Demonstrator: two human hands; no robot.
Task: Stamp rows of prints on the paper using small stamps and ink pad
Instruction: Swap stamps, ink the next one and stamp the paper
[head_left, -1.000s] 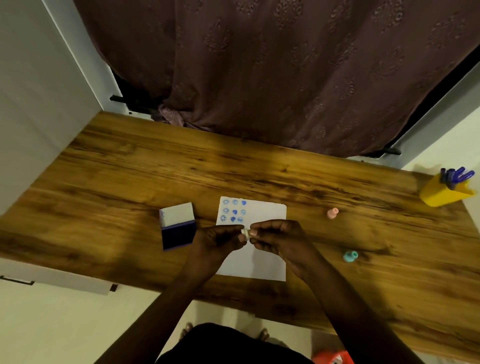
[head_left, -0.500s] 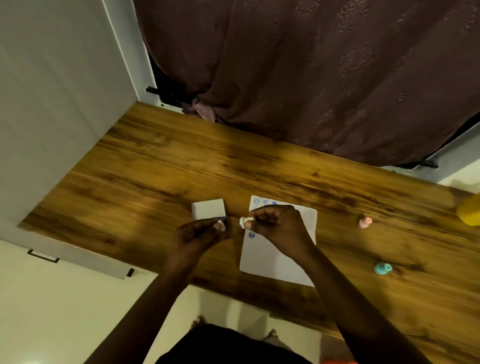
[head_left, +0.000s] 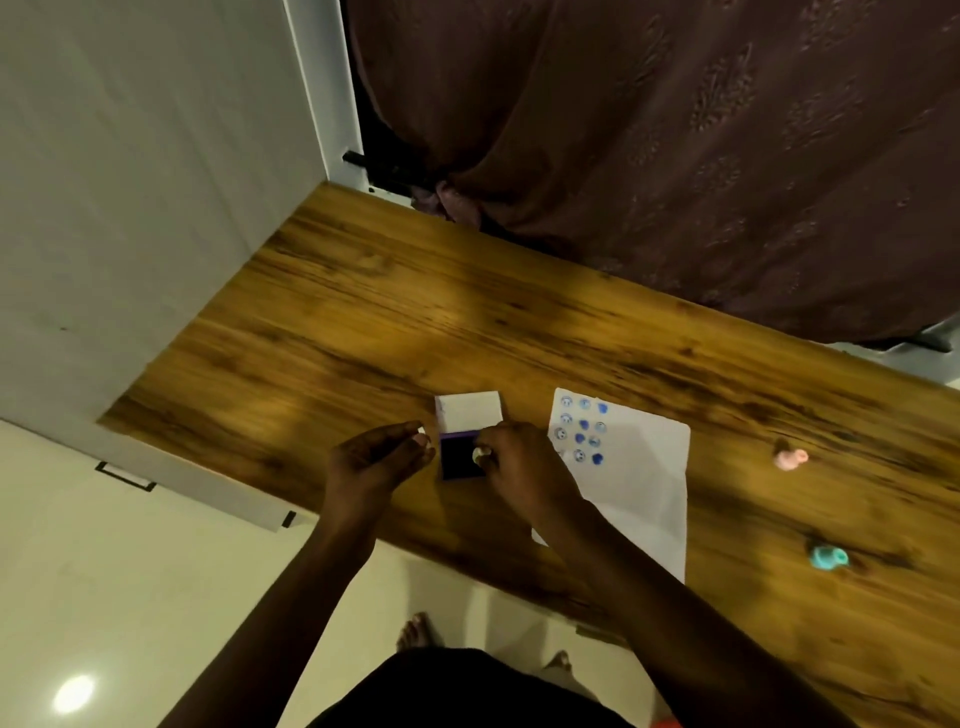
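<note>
A white paper (head_left: 644, 483) lies on the wooden table (head_left: 363, 332), with several blue prints in rows at its top left. To its left sits the ink pad (head_left: 460, 460), dark blue, its white lid (head_left: 470, 410) folded back. My right hand (head_left: 519, 467) pinches a small white stamp (head_left: 478, 454) over the pad's right part. My left hand (head_left: 379, 460) hovers just left of the pad, its fingertips pinching a small white piece (head_left: 422, 430), likely the stamp's cap.
A pink stamp (head_left: 789, 460) and a teal stamp (head_left: 828, 557) lie on the table to the right of the paper. A brown curtain (head_left: 675, 156) hangs behind the table; a white wall (head_left: 130, 208) stands at the left. The table's near edge runs under my forearms.
My hands parted over the paper, each keeping one white piece. My right hand carried the stamp left from the paper to the ink pad. The camera view swung left.
</note>
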